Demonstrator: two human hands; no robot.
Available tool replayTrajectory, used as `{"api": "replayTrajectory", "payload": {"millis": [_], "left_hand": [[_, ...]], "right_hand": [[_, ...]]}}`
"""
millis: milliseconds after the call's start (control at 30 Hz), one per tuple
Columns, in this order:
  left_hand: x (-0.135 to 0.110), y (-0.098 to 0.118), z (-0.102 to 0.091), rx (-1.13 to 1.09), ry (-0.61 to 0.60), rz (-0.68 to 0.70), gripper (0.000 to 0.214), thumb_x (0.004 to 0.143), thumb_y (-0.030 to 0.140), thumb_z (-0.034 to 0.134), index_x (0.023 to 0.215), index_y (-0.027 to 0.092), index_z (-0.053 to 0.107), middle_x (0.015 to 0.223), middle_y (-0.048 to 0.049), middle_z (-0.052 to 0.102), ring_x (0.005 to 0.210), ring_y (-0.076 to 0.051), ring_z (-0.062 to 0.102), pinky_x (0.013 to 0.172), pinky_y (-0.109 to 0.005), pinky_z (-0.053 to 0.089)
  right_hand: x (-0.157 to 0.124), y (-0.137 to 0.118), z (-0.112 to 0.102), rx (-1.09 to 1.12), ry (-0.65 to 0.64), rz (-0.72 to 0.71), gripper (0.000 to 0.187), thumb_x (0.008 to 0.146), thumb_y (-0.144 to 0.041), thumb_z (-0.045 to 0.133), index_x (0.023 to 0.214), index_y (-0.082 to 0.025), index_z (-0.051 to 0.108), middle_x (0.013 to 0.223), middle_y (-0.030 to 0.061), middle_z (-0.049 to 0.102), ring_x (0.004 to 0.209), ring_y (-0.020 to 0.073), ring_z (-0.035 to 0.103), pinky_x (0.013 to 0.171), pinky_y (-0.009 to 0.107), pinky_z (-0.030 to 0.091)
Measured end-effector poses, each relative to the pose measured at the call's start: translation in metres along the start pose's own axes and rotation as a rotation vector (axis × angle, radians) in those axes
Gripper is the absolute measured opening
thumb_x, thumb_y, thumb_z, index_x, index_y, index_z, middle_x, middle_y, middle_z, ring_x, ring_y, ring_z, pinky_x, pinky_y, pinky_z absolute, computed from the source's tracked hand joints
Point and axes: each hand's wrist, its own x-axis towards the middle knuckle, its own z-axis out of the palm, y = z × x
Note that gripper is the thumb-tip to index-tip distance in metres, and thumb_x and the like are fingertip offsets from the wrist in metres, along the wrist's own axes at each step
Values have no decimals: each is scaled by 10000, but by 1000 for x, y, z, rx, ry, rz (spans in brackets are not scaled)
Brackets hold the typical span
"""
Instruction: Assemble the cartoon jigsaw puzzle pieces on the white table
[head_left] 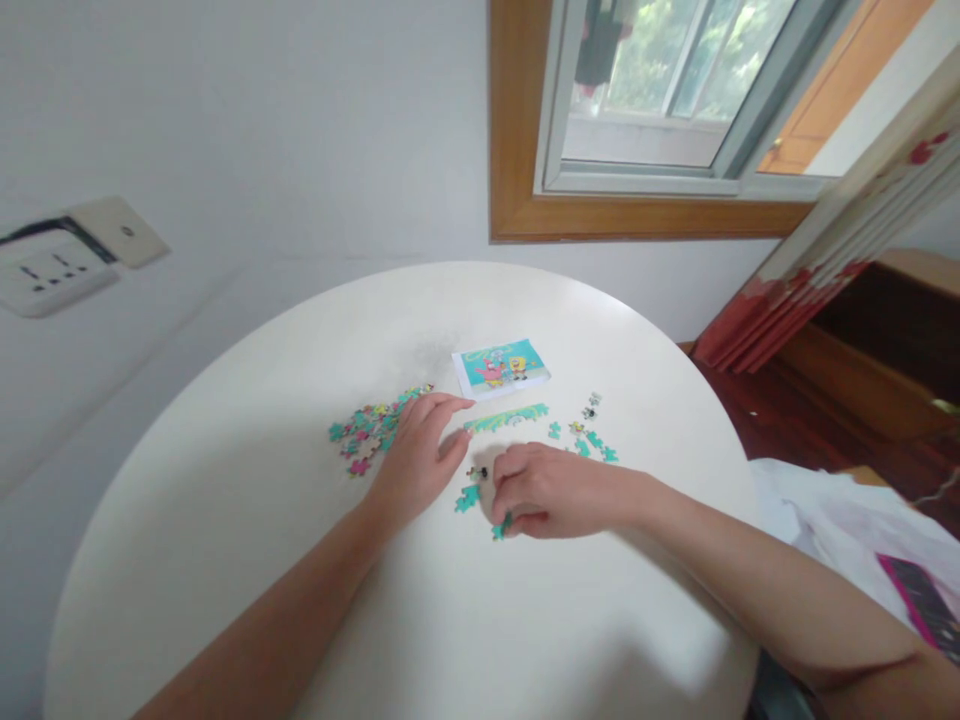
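Observation:
My right hand (544,490) is closed, with thumb and fingertips on a teal jigsaw piece (499,531) at the tabletop. Just left of it lie another teal piece (468,498) and a small dark-and-yellow piece (477,472). My left hand (424,445) is open, its thumb and fingers apart, with the thumb tip close to the left end of a joined strip of puzzle pieces (507,418). A heap of loose pieces (360,437) spreads to the left, partly hidden behind that hand. Beyond the strip rests a picture card or box (504,367) with cartoon figures.
Several scattered pieces (592,444) lie to the right of the strip. All this is on a round white table (225,560) against the wall. Behind are a wood-framed window (517,222) and a wall socket (56,268); white bags (817,520) are at the right.

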Motion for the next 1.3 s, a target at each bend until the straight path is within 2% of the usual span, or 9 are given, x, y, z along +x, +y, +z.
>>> {"api": "replayTrajectory", "payload": {"millis": [333,467,567,700,767,833,967,1133,1300], "left_hand": [[0,0,-1,11,9,3,272,868,165,495,1130,204,557,1098,-70,573,1090,-248,518,1003,-421,395],[0,-1,-1,4,7,2,275,874,169,483,1136,212,554,1101,-70,574,1093,-250,516,999,-432,398],[0,-1,-1,-7,-4,2,285,876,160,482,1149,210,550,1105,-71,571,1105,-248,509,1000,-428,397],[0,-1,-1,-8,-11,-3,272,878,162,490,1139,201,555,1101,-75,572,1102,-249,508,1003,-431,391],[0,0,-1,-8,-14,-7,265,879,159,487,1130,201,557,1099,-75,574,1095,-247,512,1002,-433,388],[0,0,-2,-12,-20,-7,264,880,157,483,1128,207,557,1101,-71,576,1102,-245,511,1007,-432,382],[1,2,-2,-9,-31,7,263,880,163,487,1129,209,560,1102,-68,576,1109,-245,509,1010,-429,381],[0,5,-1,-4,-35,33,259,882,178,493,1128,200,570,1109,-79,570,1103,-251,508,1003,-433,387],[-1,4,-1,-11,-47,36,278,882,169,474,1140,197,574,1122,-83,570,1113,-252,503,1017,-438,378]], "right_hand": [[6,-5,6,29,58,29,86,827,-118,597,798,-172,656,822,53,643,893,166,579,865,277,450],[4,-3,-1,97,98,35,100,841,-108,586,848,-153,675,840,62,630,848,149,589,825,255,472],[-7,7,-19,120,210,170,162,877,-117,543,950,-152,683,893,70,626,794,133,588,755,248,487],[-26,22,-47,-43,359,391,212,867,-85,520,957,-157,697,851,69,637,812,161,583,744,289,474],[-33,25,-54,-96,334,407,210,866,-84,517,942,-152,700,840,72,649,801,163,582,754,301,469],[-38,24,-54,-102,254,353,212,865,-84,514,935,-155,701,851,72,659,805,163,583,773,305,466],[-46,19,-42,-91,115,228,188,862,-121,543,938,-171,707,877,74,649,835,167,580,803,305,448],[-53,16,-23,-105,121,245,164,864,-273,623,979,-207,719,950,83,622,900,183,575,840,326,409],[-57,10,-18,-111,158,306,275,849,-426,642,1028,-231,715,982,83,613,929,191,563,846,329,397]]}}
